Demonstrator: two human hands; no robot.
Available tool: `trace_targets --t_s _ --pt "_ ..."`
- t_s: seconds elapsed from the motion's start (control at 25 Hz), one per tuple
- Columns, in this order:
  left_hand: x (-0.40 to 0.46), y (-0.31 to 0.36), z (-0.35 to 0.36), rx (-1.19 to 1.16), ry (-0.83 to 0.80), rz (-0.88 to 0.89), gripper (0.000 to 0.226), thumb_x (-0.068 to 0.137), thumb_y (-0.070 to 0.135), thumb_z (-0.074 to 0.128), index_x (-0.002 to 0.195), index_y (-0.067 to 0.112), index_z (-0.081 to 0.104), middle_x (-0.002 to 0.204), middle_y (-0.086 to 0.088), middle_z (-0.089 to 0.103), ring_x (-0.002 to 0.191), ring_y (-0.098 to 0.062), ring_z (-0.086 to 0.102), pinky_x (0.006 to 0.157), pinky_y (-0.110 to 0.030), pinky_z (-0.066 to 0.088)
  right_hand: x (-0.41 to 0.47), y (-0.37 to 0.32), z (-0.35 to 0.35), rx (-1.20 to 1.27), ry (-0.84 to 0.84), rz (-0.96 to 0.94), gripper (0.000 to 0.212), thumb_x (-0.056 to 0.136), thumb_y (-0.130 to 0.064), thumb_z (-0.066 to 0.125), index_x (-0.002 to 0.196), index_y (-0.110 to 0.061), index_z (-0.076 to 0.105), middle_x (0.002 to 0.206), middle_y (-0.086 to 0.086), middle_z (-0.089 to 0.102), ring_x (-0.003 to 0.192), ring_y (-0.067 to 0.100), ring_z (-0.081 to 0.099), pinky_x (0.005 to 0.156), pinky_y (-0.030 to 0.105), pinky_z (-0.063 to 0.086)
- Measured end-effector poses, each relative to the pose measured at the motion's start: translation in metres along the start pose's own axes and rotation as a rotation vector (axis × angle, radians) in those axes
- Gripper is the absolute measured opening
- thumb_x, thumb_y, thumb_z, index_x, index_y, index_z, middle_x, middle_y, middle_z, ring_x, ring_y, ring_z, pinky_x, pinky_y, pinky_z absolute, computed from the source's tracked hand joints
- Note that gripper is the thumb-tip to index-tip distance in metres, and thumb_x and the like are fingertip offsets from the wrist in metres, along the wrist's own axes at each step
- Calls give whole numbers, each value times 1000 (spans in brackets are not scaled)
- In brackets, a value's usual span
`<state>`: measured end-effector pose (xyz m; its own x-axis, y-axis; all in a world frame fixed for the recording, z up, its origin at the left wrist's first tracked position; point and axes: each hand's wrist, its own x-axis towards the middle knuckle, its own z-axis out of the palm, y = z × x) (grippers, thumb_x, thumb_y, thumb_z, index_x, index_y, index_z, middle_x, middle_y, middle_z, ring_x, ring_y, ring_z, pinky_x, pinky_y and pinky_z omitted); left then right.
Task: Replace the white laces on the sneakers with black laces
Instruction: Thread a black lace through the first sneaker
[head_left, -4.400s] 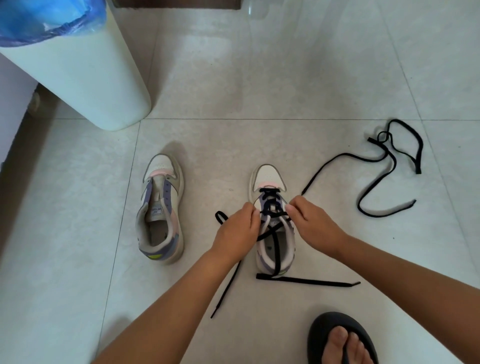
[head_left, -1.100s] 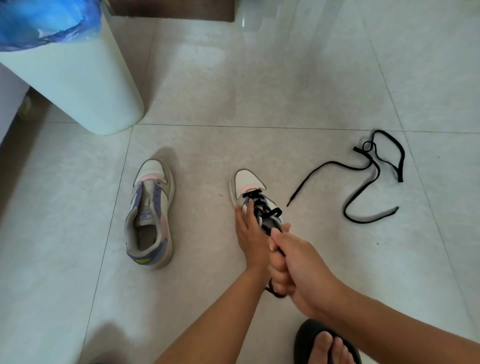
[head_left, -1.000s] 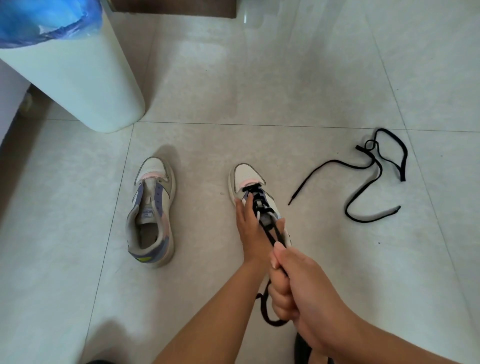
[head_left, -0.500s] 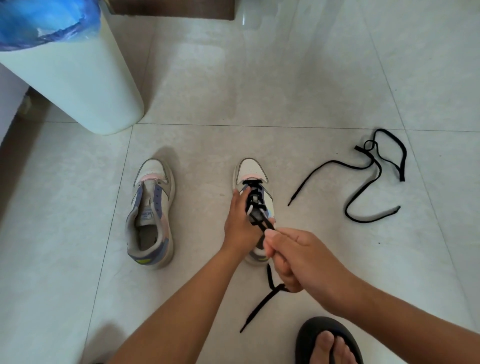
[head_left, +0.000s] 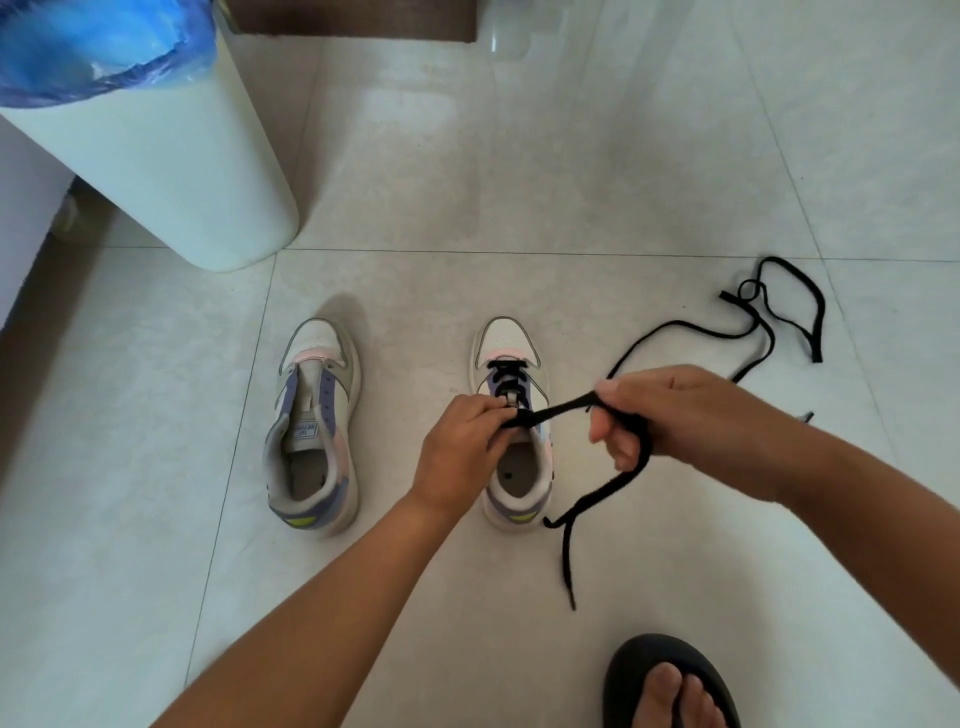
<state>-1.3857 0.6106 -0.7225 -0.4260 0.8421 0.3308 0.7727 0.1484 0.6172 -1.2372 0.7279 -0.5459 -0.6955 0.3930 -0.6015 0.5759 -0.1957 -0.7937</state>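
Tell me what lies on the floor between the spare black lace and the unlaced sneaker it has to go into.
The half-laced sneaker and both hands, left hand and right hand, lie between the spare lace and unlaced sneaker.

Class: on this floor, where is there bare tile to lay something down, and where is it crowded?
Bare tile lies between the unlaced sneaker and the laced sneaker, and beyond both toes, right of the bin. Crowded: right side, where the spare lace sprawls, and around both hands.

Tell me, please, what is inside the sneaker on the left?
The left sneaker shows only its tongue with a printed label and a bare grey insole; no lace. Its toe interior is covered by the upper.
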Motion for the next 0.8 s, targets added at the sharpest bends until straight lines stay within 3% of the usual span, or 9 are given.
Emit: trace_targets --t_s 0.08,0.16,0.32,0.48,0.52,0.6,0.68,0.72,0.8 --pt "0 -1 0 55 -13 28 26 84 25 55 92 7 73 88 -3 68 81 -13 54 71 -22 46 7 -4 -12 -35 153 11 38 98 -22 44 76 -4 69 61 9 59 61 19 56 61 21 49" --pt "1 0 -1 69 -39 -3 22 83 22 56 90 8 71 83 -3 65 78 -12 49 67 -21 43 19 -4 -25 -269 312 -22 36 97 -25 45 78 -7 69 65 8 64 65 19 59 62 19 47" --pt "9 12 -7 27 -190 -233 23 81 10 68 104 7 68 87 -8 56 87 -22 53 68 -20 37 43 -15 -39 -695 426 -122 29 95 -33 48 81 -14 65 71 0 60 67 18 56 60 26 38" --pt "13 17 -14 76 -242 -291 20 87 16 64 104 8 69 88 -6 50 89 -22 50 67 -24 38 59 -11 -40 -1129 799 -275 23 93 -30 55 104 -10 60 100 9 57 94 30 53 78 39 37" --pt "13 19 -14 79 -237 -288 19 87 17 64 102 7 69 86 -5 50 87 -22 50 66 -28 42 60 -3 -34 -1119 853 -310 23 92 -27 56 106 -9 59 106 12 56 97 34 52 80 41 38" --pt "13 23 -15 40 -210 -328 17 87 20 63 97 8 69 86 -4 51 84 -19 52 66 -29 44 59 18 -8 -843 674 -178 16 93 -25 53 93 -10 58 95 10 57 90 28 52 75 36 40" --pt "18 26 -17 -87 -200 -467 15 88 25 63 92 11 69 88 -1 52 82 -12 52 67 -16 40 58 46 23 -636 274 101 24 93 -30 53 76 -14 55 75 2 57 74 19 53 62 28 38" --pt "21 27 -19 -172 -218 -549 14 87 26 64 88 13 67 87 1 53 78 -9 52 65 -10 37 59 58 36 -543 179 156 24 91 -32 56 73 -15 56 70 -2 56 69 15 53 59 26 38" --pt "29 27 -23 -364 -245 -711 17 86 29 66 79 14 64 82 1 58 71 -7 52 64 -11 39 67 70 50 -368 224 92 16 88 -30 63 79 -18 59 71 -6 55 67 10 51 59 23 38"
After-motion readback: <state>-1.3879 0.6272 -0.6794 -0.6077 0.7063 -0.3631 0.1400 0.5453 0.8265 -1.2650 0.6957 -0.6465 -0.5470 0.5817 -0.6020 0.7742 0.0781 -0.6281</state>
